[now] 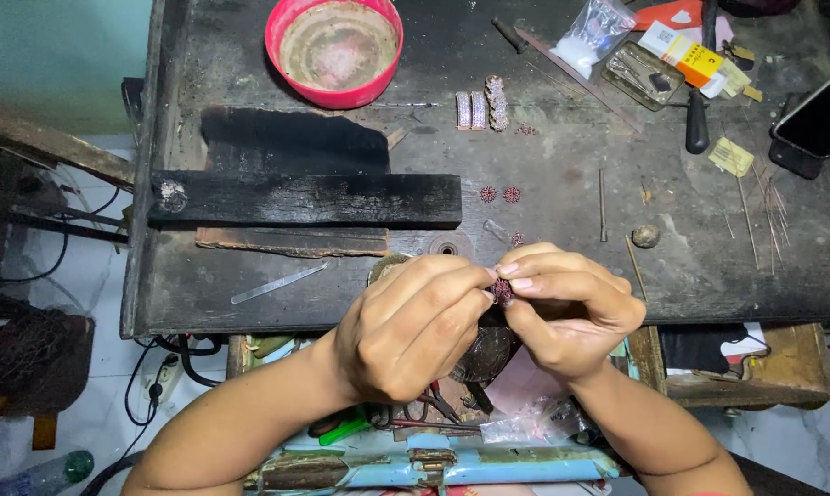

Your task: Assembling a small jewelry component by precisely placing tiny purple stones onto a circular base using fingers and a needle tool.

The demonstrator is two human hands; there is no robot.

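1. The left hand (406,331) and the right hand (566,308) are meeting at the near edge of the dark, scorched wooden counter (562,156), fingertips pressed together.
2. Between them they are pinching a small round dark-red studded ornament (502,291); the left thumb and forefinger are gripping it from one side and the right fingertips are closing on it from the other.
3. The ornament is sitting just off the counter's front edge, above a clutter of tools and a clear plastic bag (534,424) lying below the hands.
4. Two similar small red round studded pieces (499,195) are lying side by side on the counter, a little beyond the hands.
5. A long blackened wooden block (304,198) is lying across the counter to the left of those pieces, with a thin flat metal strip (277,284) resting nearer the front edge.
6. A red plastic bowl with a pale, crusted inside (334,50) is standing at the far side of the counter.
7. Three small sparkling stone-set strips (482,107) are lying to the right of the bowl.
8. A dark phone (819,118) is leaning at the right edge, near a small yellow and white box (683,53).
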